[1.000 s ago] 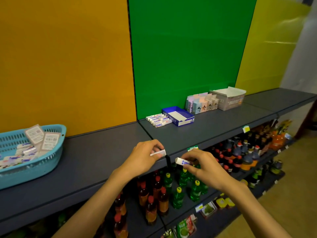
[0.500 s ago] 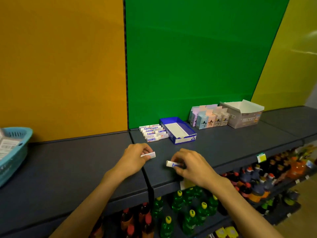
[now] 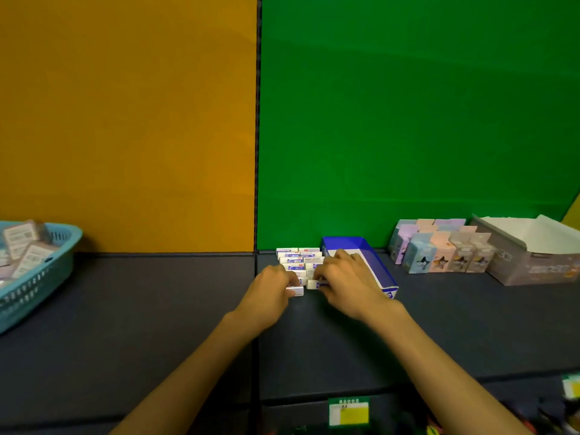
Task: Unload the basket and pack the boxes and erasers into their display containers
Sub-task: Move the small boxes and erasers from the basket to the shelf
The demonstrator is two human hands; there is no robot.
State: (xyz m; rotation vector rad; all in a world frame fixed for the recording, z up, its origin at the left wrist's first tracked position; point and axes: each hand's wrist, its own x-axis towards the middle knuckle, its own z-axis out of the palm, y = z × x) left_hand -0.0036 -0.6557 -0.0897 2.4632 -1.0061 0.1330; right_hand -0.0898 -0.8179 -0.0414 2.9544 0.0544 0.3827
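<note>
Your left hand (image 3: 272,288) pinches an eraser (image 3: 295,291) and your right hand (image 3: 345,282) pinches another (image 3: 313,284), both at the near end of the eraser row (image 3: 298,258). Blue tray (image 3: 378,271) just right; basket (image 3: 37,274) far left on the shelf (image 3: 157,309).

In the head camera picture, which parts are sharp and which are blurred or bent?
Head view: the eraser stack and both hands are fairly sharp; the basket at the left edge and the price label below are soft, and the shelf edge bows from wide-angle distortion.
</note>
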